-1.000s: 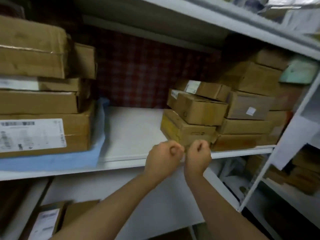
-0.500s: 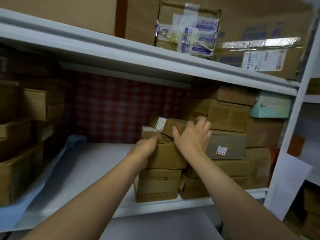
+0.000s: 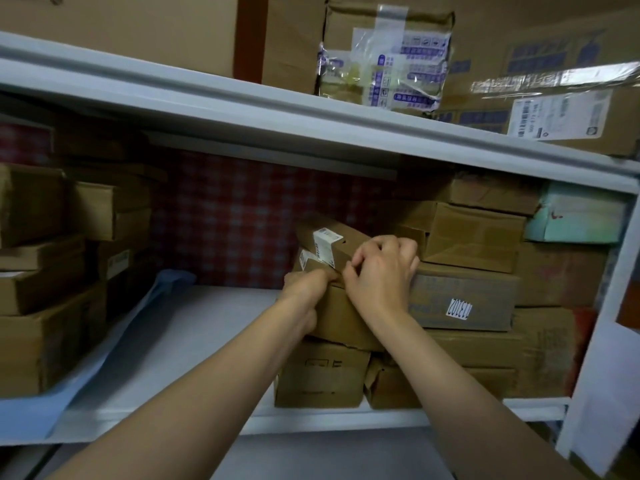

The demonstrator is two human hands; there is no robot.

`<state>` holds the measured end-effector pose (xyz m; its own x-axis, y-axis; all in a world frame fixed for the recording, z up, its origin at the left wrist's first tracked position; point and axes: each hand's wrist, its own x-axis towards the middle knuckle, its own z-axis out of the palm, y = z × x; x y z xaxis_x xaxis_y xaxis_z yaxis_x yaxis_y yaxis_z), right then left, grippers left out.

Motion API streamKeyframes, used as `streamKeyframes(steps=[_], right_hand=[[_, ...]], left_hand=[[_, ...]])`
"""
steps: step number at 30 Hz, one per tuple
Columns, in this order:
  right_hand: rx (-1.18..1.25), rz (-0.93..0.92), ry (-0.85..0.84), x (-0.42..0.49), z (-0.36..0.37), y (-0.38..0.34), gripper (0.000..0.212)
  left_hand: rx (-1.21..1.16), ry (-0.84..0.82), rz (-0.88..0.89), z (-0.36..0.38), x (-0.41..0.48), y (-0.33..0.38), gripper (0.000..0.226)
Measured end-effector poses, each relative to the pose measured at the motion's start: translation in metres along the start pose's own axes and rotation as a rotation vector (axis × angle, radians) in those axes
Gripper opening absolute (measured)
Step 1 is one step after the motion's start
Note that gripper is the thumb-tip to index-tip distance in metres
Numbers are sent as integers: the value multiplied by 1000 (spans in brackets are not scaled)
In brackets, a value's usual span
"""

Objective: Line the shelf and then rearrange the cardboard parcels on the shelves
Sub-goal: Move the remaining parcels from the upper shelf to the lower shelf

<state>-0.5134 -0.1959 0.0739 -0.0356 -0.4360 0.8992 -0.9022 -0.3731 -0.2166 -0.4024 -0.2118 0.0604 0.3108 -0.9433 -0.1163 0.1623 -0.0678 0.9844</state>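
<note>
While right hand [image 3: 381, 275] clamps top parcel [image 3: 322, 237] (left hand [image 3: 304, 289] grips lower parcel [image 3: 341, 317]), it tilts, lengthwise left-right.

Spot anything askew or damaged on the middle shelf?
Yes. The top labelled parcel, held by the right hand, sits tilted on the middle parcel that the left hand holds. The bottom box beside them has a torn, crumpled corner.

A white sticker [image 3: 459, 312] on the brown parcel [image 3: 485, 292] at 3 o'clock bears tilted digits, seemingly 113102. Blue print on the taped box [image 3: 384, 57] at 12 o'clock and the shipping label [image 3: 557, 114] at 2 o'clock are too blurred to read.
</note>
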Motion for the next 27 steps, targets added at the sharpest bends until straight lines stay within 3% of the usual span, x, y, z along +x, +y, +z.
streamKeyframes(steps=[2, 6, 9, 13, 17, 22, 24, 27], right_hand=[[67, -48, 24, -1, -2, -3, 13], [97, -52, 21, -3, -4, -6, 26], [99, 43, -92, -3, -5, -8, 37], [314, 65, 90, -11, -16, -18, 27], [523, 206, 92, -31, -33, -49, 33], [656, 273, -104, -82, -56, -100, 48], [755, 324, -253, -108, -65, -123, 61], [699, 378, -517, -145, -76, -154, 71]], left_hand=[[-20, -58, -74, -3, -4, 4, 101], [-39, -155, -99, -12, -25, 13, 77], [-120, -104, -111, -20, -29, 14, 111], [-243, -11, 27, -39, -52, 17, 114], [-301, 42, 96, -84, -76, 8, 120], [-308, 90, 117, -154, -114, -19, 141], [-287, 122, 163, -181, -127, -37, 132], [-202, 196, 181, -223, -155, -63, 110]])
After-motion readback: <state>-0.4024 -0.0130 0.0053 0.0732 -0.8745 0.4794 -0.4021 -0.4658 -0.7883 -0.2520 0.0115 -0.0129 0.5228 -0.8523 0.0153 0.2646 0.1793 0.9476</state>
